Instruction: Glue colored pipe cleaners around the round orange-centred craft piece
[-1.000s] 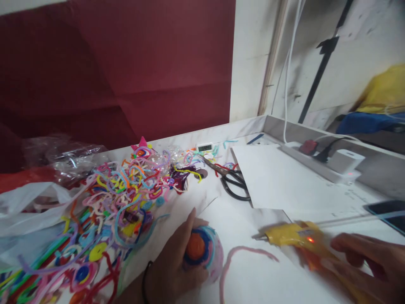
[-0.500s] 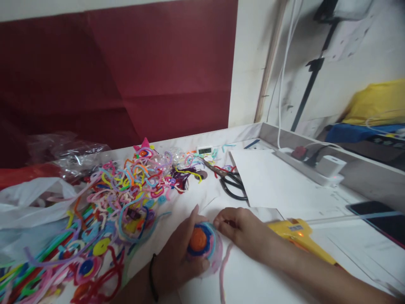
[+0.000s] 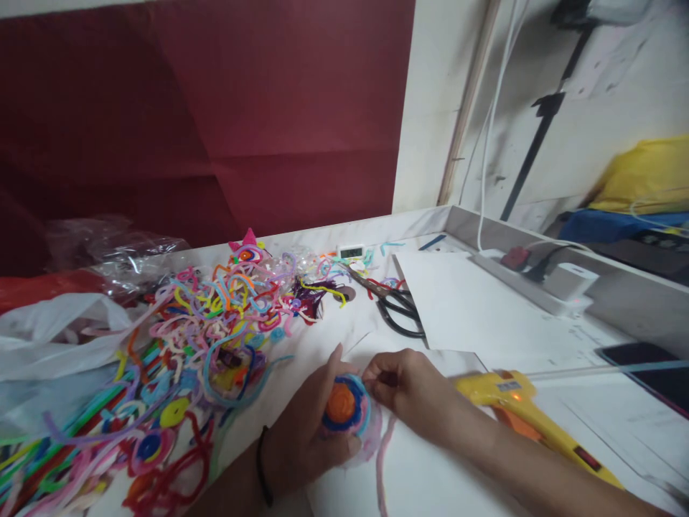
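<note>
A round coiled piece [image 3: 341, 406] has an orange centre, a blue ring, then light blue and pink around it. My left hand [image 3: 308, 424] grips it from the left, thumb along its lower edge and fingers behind its upper side. At the piece's upper right edge, my right hand [image 3: 405, 388] is closed in a pinch, with thumb and index together. A pink fuzzy strand [image 3: 381, 467] trails down from near those fingertips over white paper. A yellow glue gun [image 3: 530, 416] with a small orange light lies beyond my right forearm.
Tangled colourful fuzzy stems [image 3: 231, 309] cover the left of the table, beside plastic bags [image 3: 64, 330]. Black-handled scissors [image 3: 401, 312] lie by white sheets [image 3: 474, 301]. A small digital display [image 3: 351, 252] stands behind. Further right are a power strip [image 3: 554, 298] and a phone [image 3: 646, 366].
The view has shifted slightly, and more of the glue gun shows past my right forearm. Both hands keep nearly the same hold at the round piece.
</note>
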Demonstrator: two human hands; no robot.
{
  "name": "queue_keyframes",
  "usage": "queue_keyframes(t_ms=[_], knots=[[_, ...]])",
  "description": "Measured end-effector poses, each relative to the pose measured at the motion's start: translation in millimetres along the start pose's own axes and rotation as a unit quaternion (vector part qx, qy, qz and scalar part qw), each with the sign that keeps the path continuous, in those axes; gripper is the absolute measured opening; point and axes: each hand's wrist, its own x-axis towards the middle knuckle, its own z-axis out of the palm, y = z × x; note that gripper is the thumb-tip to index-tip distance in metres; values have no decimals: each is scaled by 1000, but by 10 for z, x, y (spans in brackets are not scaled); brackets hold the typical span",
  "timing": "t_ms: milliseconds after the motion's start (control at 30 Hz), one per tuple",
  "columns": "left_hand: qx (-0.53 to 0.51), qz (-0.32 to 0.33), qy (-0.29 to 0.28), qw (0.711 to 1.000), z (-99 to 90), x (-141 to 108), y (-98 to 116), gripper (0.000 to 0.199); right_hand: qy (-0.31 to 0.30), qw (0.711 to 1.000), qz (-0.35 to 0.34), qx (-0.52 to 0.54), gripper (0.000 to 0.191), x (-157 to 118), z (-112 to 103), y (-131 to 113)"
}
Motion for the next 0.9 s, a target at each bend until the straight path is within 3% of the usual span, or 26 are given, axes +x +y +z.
queue_keyframes(t_ms=[300,633,900], knots=[[30,40,-11,999,-33,59,63,55,36,999,-12,1,21,-71,62,7],[115,50,-34,991,-56,73,112,58,64,997,-15,-42,27,-220,112,-78],[262,85,-28,961,-108,117,200,63,50,987,-50,-144,29,-395,238,-141]])
